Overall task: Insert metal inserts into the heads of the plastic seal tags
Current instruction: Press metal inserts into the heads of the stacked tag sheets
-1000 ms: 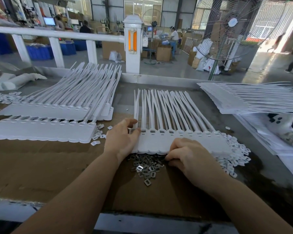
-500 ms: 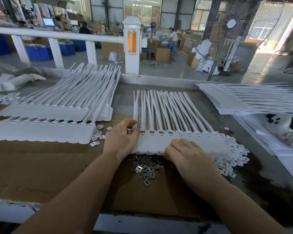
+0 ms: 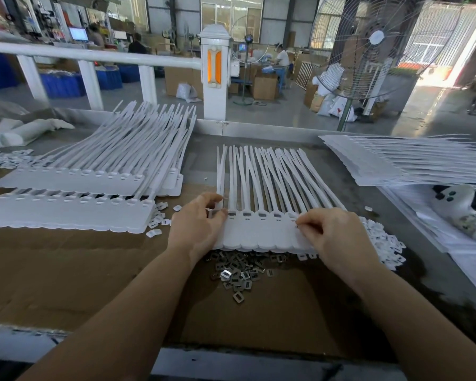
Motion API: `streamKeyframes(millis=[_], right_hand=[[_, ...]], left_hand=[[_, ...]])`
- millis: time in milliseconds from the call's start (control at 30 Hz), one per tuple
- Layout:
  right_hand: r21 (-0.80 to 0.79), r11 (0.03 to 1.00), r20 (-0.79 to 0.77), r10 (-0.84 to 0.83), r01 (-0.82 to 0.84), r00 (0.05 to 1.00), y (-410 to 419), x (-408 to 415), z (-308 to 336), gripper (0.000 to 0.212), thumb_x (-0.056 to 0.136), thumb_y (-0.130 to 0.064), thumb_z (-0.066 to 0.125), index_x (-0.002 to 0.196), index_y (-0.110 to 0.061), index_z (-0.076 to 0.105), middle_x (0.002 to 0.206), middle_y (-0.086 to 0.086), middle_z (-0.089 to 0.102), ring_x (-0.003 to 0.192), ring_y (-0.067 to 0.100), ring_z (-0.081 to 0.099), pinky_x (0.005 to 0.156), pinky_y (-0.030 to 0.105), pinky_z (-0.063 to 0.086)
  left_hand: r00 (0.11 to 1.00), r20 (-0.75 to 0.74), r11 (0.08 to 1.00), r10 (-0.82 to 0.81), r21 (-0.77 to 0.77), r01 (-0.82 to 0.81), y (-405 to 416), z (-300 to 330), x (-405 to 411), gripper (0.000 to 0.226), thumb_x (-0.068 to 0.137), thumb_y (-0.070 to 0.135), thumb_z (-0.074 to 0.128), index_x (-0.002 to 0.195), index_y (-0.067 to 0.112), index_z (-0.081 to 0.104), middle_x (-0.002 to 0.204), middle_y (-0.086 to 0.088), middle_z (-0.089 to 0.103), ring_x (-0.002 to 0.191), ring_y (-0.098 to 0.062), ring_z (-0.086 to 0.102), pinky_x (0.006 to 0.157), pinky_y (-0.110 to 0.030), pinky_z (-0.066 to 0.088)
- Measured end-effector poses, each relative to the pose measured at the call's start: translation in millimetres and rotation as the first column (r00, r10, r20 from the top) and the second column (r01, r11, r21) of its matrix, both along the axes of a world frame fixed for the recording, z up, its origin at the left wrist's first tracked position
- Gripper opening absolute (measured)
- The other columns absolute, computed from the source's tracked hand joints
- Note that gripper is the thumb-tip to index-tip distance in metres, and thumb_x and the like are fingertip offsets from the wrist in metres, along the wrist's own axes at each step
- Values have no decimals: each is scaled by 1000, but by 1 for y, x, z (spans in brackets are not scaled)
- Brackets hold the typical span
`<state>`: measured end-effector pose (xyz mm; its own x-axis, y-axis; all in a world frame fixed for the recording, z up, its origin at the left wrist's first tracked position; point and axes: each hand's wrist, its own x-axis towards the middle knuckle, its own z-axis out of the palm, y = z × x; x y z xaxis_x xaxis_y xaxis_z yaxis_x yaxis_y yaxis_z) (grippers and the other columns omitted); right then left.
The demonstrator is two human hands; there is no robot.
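Seal tags (image 3: 261, 232), cardboard-covered bench (image 3: 66, 270), factory floor

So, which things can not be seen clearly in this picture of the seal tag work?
All in the head view:
- Whether the right hand pinches a metal insert: its curled fingertips cover that spot on the tag strip.
- The strip's leftmost head: the left hand covers it.
- Which heads are already filled: too small to tell.
- The far part of the metal insert pile: under the strip's near edge.
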<state>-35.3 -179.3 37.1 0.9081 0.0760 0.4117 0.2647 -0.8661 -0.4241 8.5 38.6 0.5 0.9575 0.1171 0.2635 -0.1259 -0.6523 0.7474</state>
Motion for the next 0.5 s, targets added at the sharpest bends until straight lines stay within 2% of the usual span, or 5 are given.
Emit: streamKeyframes(millis=[67,233,300,400,500], right_hand=[[9,1000,-27,-14,15,1000,0,2,0,14,86,-12,63,94,-12,74,90,2,72,81,15,63,81,25,50],[153,987,-69,-30,40,997,-1,7,0,18,83,-6,63,96,-15,71,85,-2,69,78,7,62,71,4,41],[202,978,-87,-35,53,996,-2,9,0,20,84,-6,62,99,-15,72,88,-3,69,81,6,63,75,6,42],[289,955,-101,-42,70,994,-4,13,2,17,82,-6,64,91,-15,74,85,-6,70,80,0,63,73,5,44],[331,940,-98,-50,79,994,-5,18,5,15,80,-3,66,81,-15,74,80,-4,71,78,2,64,73,12,47]], left_hand=[[1000,-1,1000,-2,0,2,0,0,0,30,91,33,56,121,27,56,117,5,60,96,-7,50,88,-22,37],[1000,3,1000,8,3,-8,0,1,-1,30,91,32,56,120,26,57,115,5,61,95,-8,50,91,-26,40],[1000,4,1000,13,2,-13,0,1,-1,30,90,31,57,120,26,58,114,5,61,95,-8,50,93,-28,40],[1000,5,1000,14,2,-14,0,1,-1,29,90,31,57,119,26,58,113,5,61,95,-9,50,94,-29,41],[1000,1,1000,14,-7,-14,-1,2,-1,28,90,32,57,118,26,58,112,6,61,95,-9,51,96,-32,41]])
